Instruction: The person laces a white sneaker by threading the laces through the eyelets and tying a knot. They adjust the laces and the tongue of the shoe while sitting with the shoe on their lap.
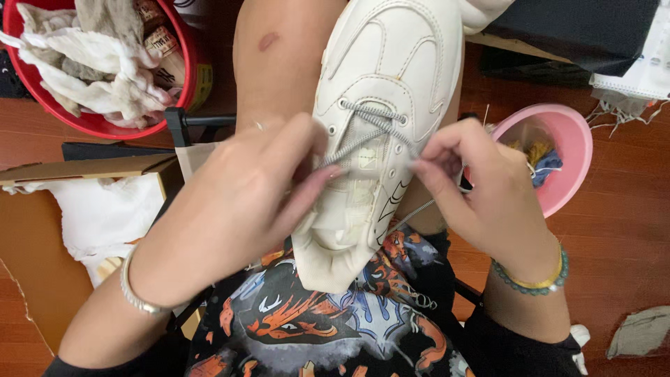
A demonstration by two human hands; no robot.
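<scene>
A cream-white shoe (380,105) lies on the person's lap, its long axis running away from the body: the heel rests near the printed shirt (314,321) and the toe points toward the top edge of the view, tilting a little to the right. The grey lace (370,129) crosses the upper eyelets, and both hands meet it from opposite sides. The left hand (237,202) comes in from the left edge of the shoe, its fingers drawn together and pinching a strand of lace over the tongue. The right hand (481,192) sits at the shoe's right edge, fingertips likewise pinched on the lace, with a loose strand trailing below it. Both hands are about equally near the eyelets, the shoe lying between them. A pink bowl (569,150) stands just beyond the right hand, and a red basin (91,122) of rags sits well apart at the upper left.
</scene>
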